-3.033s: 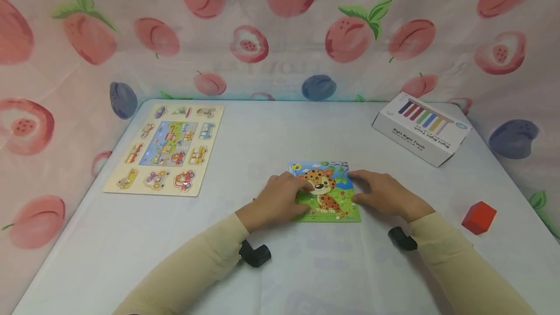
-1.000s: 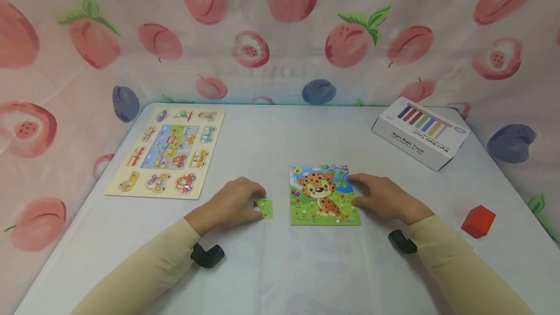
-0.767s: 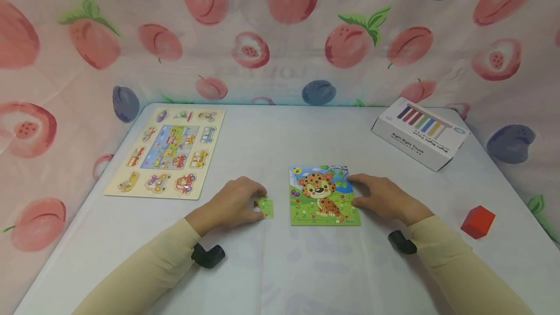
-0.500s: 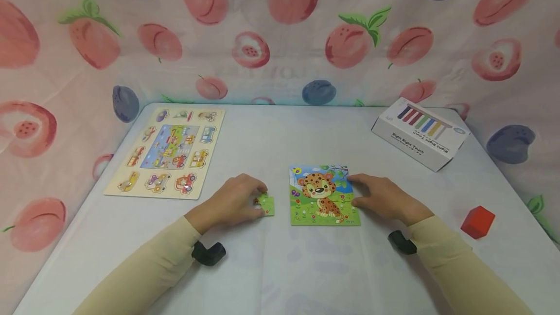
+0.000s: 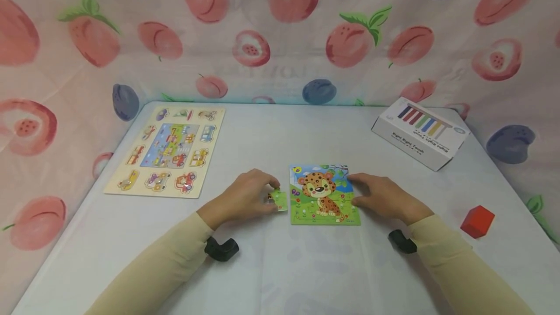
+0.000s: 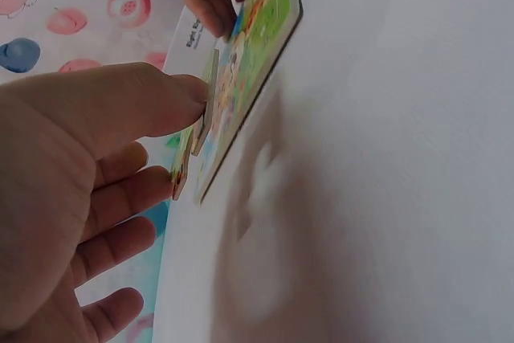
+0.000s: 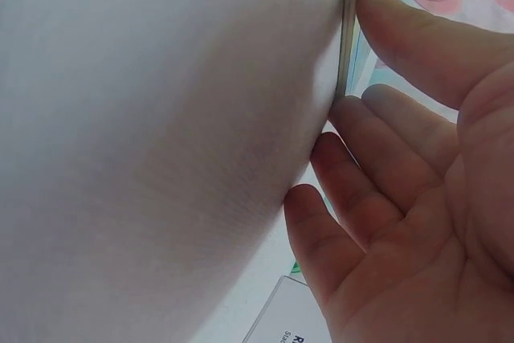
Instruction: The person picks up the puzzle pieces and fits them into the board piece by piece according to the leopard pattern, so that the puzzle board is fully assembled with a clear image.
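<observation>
My left hand [image 5: 247, 196] pinches a small green jigsaw piece [image 5: 280, 200] between thumb and fingertips, just left of a square leopard puzzle [image 5: 321, 193]. In the left wrist view the piece [image 6: 206, 106] is tilted on edge close beside the puzzle [image 6: 269, 30], while the other fingers are spread loosely below. My right hand [image 5: 385, 196] rests at the puzzle's right edge, thumb and index fingertip touching it. The right wrist view has the right thumb [image 7: 426, 42] against the edge and the other fingers extended down to the table.
A wooden vehicle puzzle board [image 5: 131, 179] lies at the left back. At the right back stands a white toy box [image 5: 407, 142], and a red block [image 5: 478, 221] sits right of my right forearm. A fruit-print cloth [image 5: 280, 77] hangs behind the white table.
Three seconds ago my left hand was over the puzzle's left part. It then held the piece farther left, and has since moved it right, up to the puzzle. My right hand stays put.
</observation>
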{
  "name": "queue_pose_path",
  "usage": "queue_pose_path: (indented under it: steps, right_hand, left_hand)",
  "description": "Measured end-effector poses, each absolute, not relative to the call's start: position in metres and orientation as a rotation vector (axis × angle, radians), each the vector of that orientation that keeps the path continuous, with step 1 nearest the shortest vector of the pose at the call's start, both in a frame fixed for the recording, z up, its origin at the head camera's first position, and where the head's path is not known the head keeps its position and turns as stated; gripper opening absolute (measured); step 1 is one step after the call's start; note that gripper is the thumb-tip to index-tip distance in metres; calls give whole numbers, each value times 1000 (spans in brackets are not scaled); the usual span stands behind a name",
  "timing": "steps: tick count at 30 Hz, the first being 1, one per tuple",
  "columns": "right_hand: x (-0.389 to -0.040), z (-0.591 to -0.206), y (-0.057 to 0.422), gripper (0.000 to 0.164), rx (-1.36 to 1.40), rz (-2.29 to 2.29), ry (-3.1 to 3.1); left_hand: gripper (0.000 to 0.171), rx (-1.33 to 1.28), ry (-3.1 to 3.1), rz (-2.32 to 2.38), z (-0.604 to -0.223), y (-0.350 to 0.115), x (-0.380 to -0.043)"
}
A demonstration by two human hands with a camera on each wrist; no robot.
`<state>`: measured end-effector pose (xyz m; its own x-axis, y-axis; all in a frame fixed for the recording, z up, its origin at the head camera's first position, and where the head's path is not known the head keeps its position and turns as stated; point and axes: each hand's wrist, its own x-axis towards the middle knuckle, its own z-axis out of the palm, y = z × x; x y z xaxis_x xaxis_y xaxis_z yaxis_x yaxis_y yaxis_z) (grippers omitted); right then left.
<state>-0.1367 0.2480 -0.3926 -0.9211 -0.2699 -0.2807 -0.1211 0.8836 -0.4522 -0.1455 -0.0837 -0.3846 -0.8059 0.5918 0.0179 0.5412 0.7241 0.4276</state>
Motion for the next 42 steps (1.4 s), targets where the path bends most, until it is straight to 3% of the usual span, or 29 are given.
queue_pose_path:
  steps: [42]
  right_hand:
    - [-140,-390,250,65,-360,-599,2719]
  left_hand:
    - [40,1183,2688,575,-393,-4,-143]
